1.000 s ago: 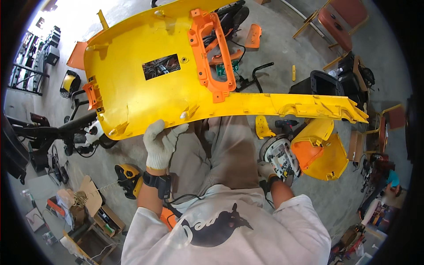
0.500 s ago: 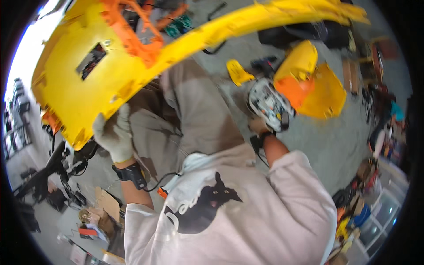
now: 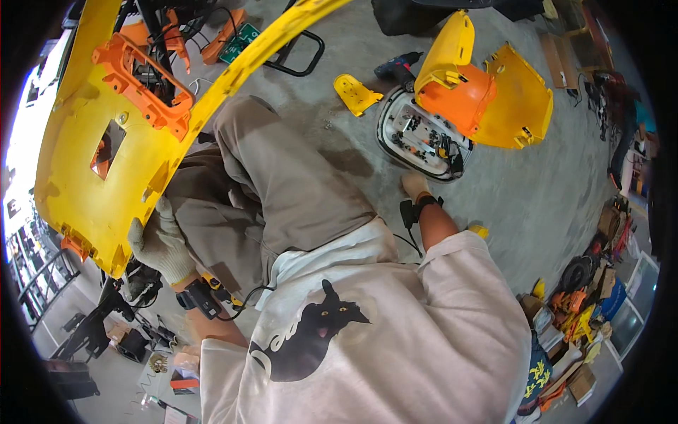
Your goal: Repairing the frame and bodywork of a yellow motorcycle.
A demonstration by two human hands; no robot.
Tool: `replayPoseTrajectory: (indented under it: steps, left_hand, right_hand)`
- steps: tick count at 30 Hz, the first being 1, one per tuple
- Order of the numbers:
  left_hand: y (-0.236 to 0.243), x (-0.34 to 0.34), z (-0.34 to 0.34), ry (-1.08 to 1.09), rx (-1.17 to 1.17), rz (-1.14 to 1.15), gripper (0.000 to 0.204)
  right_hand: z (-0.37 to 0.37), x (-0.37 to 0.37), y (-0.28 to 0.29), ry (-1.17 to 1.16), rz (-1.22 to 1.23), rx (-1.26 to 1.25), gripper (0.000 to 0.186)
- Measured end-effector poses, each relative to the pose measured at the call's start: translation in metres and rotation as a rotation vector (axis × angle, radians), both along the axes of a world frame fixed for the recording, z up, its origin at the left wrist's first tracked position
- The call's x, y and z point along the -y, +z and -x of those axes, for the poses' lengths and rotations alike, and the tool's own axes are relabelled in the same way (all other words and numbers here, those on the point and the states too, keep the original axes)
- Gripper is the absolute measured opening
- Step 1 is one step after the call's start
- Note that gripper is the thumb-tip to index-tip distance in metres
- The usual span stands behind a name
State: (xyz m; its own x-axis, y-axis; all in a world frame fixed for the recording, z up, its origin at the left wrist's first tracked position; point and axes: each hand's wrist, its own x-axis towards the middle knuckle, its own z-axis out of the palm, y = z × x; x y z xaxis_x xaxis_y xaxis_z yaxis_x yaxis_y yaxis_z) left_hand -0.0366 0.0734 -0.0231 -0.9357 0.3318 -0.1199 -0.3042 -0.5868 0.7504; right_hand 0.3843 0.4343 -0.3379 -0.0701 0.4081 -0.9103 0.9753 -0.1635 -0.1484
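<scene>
My left hand [image 3: 161, 244], in a pale knit glove, grips the lower edge of a large yellow plastic panel [image 3: 74, 191], thumb and fingers on either side. The panel stands tilted at the left, with a rectangular cut-out and a long curved arm reaching over my knees. An orange plastic frame [image 3: 145, 88] lies against the panel's upper part. My right hand [image 3: 414, 185] is low by the near edge of a white, dark-rimmed tray-like shell [image 3: 397, 145] with several small black and orange parts in it. Its fingers are turned away and hidden, and I cannot tell whether it touches the shell.
Beyond the shell are a power drill [image 3: 399, 69], a small yellow cover [image 3: 358, 94], an orange piece [image 3: 459, 102] and larger yellow panels [image 3: 522, 95] on the concrete floor. A green circuit board [image 3: 239, 44] lies far left. Cluttered boxes and parts [image 3: 572, 318] line the right.
The yellow panel has swung left, with my left hand still on its edge. My right hand, earlier against the shell's rim, now sits lower beside it. The whole view has shifted.
</scene>
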Motion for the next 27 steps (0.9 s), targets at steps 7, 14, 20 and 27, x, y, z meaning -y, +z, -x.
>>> replayPoseTrajectory:
  steps: [7,14,20,27]
  left_hand:
    - [-0.006,0.006,0.007,-0.144,0.018,-0.260,0.057]
    - [-0.006,0.025,0.009,-0.173,0.097,-0.311,0.052]
    - [-0.003,0.015,0.011,-0.090,0.033,-0.187,0.051]
    - [0.000,0.009,0.006,-0.084,-0.001,-0.195,0.050]
  right_hand:
    - [-0.031,-0.009,-0.019,0.785,-0.537,0.206,0.025]
    - [-0.034,-0.042,-0.008,-0.212,-0.731,0.106,0.041]
    - [-0.029,-0.069,-0.007,-0.055,-0.609,0.223,0.053]
    - [-0.018,-0.085,-0.010,0.030,-0.474,0.309,0.047]
